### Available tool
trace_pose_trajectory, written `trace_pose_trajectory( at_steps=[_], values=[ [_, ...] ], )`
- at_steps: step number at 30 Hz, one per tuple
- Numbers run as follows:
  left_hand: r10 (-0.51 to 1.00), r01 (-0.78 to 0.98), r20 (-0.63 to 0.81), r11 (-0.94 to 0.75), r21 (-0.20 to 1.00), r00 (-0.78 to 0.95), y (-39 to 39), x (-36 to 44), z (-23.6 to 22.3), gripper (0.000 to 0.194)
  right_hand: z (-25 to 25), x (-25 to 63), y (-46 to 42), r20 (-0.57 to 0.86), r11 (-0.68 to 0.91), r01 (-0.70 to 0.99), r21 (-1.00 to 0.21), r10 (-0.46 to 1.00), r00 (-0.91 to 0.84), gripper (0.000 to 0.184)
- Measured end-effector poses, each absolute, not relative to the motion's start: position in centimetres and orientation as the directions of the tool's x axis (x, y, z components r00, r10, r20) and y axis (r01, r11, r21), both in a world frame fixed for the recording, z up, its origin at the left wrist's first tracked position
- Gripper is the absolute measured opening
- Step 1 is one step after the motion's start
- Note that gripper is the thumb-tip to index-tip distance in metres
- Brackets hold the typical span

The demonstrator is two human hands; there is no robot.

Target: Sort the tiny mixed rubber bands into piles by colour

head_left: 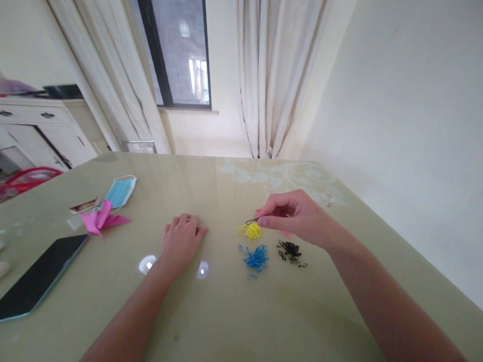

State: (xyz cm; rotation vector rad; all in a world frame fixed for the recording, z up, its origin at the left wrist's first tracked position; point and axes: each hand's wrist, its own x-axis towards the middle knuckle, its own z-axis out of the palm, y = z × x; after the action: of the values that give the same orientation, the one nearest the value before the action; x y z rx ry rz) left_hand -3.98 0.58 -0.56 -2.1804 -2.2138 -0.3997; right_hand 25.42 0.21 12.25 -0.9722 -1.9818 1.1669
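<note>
Between the thumb and fingertips of my right hand (293, 216) is a small black rubber band (251, 221), held above the table. Just below it lies a pile of yellow rubber bands (252, 232). Nearer to me are a pile of blue rubber bands (256, 259) and a pile of black rubber bands (291, 250). Bits of red and pink show behind and below the right hand, mostly covered by it. My left hand (182, 238) rests palm down on the table, thumb apart from the fingers; a little red shows beside its thumb, too small to name.
On the glossy table (215, 321), a dark phone or tablet (37, 275) lies at the left. Beyond it are a pink folded-paper shape (103, 218) and a blue face mask (120, 193). A wall (416, 141) borders the right side; curtains (278, 67) hang behind.
</note>
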Motion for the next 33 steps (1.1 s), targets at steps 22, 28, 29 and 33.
trace_pose_trajectory(
  at_steps=[22,28,29,33],
  values=[
    [0.960,0.954,0.257,0.030,0.298,-0.111,1.7,-5.7,-0.8,0.034,13.5,28.2,0.9,0.020,0.509,0.573,-0.642,0.758,-0.652,0.009],
    [0.965,0.866,0.226,0.000,0.500,-0.131,2.0,-6.2,-1.1,0.035,9.6,29.0,3.5,-0.306,0.480,0.782,-0.398,0.734,-0.606,0.011],
    [0.962,0.852,0.233,-0.001,0.524,-0.142,2.0,-6.3,-1.1,0.035,9.1,29.1,3.8,-0.340,0.461,0.796,-0.391,0.732,-0.591,0.012],
    [0.958,0.761,0.229,-0.017,0.648,-0.173,1.9,-6.2,-0.9,0.033,7.6,29.0,4.5,-0.382,0.405,0.854,-0.325,0.770,-0.511,0.012]
  ],
)
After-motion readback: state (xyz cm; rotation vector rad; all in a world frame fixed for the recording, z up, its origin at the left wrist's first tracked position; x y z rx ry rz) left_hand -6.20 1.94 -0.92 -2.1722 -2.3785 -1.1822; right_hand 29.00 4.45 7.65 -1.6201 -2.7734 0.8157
